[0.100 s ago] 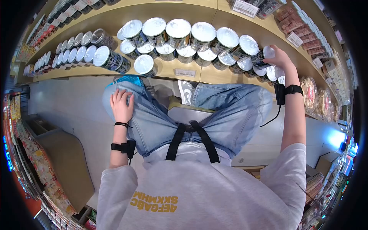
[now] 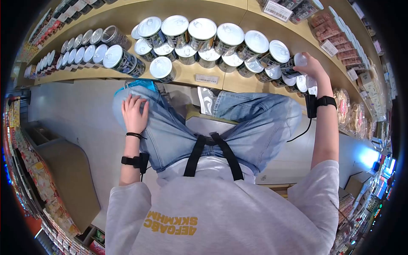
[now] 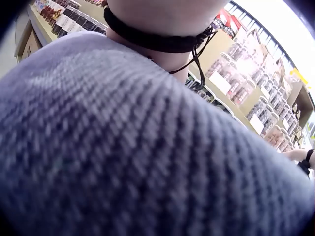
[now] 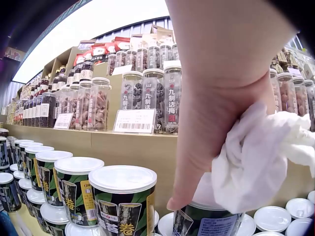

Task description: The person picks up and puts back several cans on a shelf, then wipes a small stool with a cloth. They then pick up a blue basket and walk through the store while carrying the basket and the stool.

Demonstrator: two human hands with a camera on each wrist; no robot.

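My right hand grips a dark green can with a white lid at the right end of the shelf's upper row of cans. Seen from the right wrist, the thumb lies along the side of that can. A crumpled white tissue is tucked in the same hand and covers part of the lid; the other fingers are hidden. Matching cans stand beside it, stacked on a lower layer. On the left knee of the jeans rests my left hand, fingers loosely spread and holding nothing.
A lone can stands near the shelf's front edge, left of a price label. Clear jars fill the higher shelf behind the cans. Bagged goods lie right of my right arm. A shelf unit stands at left.
The head view has shifted slightly, so the shelf and cans sit a little further right. My right hand stays on the can, and the left hand remains on the knee.
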